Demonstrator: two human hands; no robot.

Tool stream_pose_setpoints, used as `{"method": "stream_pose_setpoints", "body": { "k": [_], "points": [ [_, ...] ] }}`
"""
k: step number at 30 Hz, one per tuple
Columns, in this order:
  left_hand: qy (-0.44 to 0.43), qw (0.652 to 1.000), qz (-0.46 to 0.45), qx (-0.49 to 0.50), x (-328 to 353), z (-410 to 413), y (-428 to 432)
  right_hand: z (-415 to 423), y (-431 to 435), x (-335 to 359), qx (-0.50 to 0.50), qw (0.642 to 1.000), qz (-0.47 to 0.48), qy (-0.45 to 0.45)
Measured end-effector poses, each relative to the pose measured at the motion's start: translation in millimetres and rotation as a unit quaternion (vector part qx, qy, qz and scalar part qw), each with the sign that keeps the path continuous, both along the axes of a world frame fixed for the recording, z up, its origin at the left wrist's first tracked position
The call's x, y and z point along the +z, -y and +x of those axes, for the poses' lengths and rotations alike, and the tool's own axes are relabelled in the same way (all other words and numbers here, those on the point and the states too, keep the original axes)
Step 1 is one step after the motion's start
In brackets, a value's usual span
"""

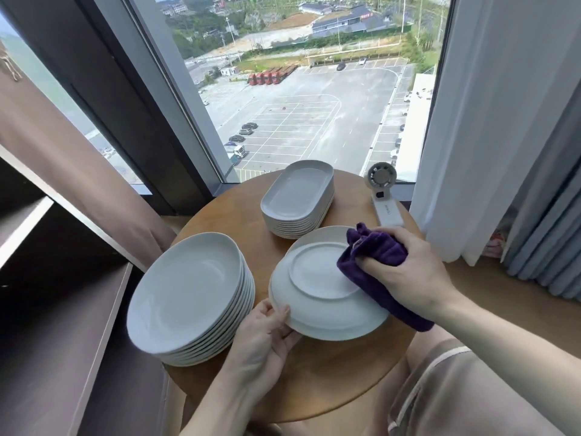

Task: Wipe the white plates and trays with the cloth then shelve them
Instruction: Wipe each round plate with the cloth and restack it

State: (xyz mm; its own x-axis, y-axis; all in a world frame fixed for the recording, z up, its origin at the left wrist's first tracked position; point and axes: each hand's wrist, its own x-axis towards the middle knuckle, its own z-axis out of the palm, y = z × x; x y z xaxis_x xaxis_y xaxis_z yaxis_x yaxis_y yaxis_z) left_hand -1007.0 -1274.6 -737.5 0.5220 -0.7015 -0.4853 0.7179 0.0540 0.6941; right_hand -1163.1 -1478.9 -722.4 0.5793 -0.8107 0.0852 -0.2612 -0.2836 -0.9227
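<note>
A white plate [327, 306] is held upside down over the round wooden table [314, 385], its foot ring facing up. My left hand [267, 338] grips its near-left rim. My right hand [408, 272] grips a purple cloth [374, 256] and presses it on the plate's right side. A stack of several white plates [188, 297] stands at the table's left. A stack of several white oblong trays [298, 196] stands at the back.
A white handheld fan [383, 196] lies at the table's back right. Dark shelves [56, 309] stand on the left. A large window is behind the table, with curtains [503, 121] on the right and a brown curtain on the left.
</note>
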Motion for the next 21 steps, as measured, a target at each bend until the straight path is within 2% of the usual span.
{"method": "stream_pose_setpoints", "body": {
  "k": [5,7,10,12,15,19,21],
  "points": [
    [0.023,0.999,-0.029,0.008,9,-5,-6,1,13,-2,-0.031,0.993,0.100,0.049],
    [0.077,0.996,-0.034,0.002,17,-8,-7,1,15,-2,-0.031,0.992,0.111,0.053],
    [0.206,0.978,-0.023,-0.013,36,-12,-8,0,15,-2,-0.032,0.991,0.115,0.057],
    [0.319,0.947,-0.010,-0.031,49,-14,-11,1,13,-1,-0.032,0.991,0.114,0.060],
    [0.473,0.880,0.019,-0.041,62,-18,-16,1,9,0,-0.029,0.992,0.110,0.060],
    [0.575,0.817,0.018,-0.026,68,-32,-18,2,4,1,-0.016,0.994,0.102,0.044],
    [0.668,0.743,0.037,-0.017,70,-35,-20,2,3,-1,-0.010,0.994,0.104,0.042]
  ]
}}
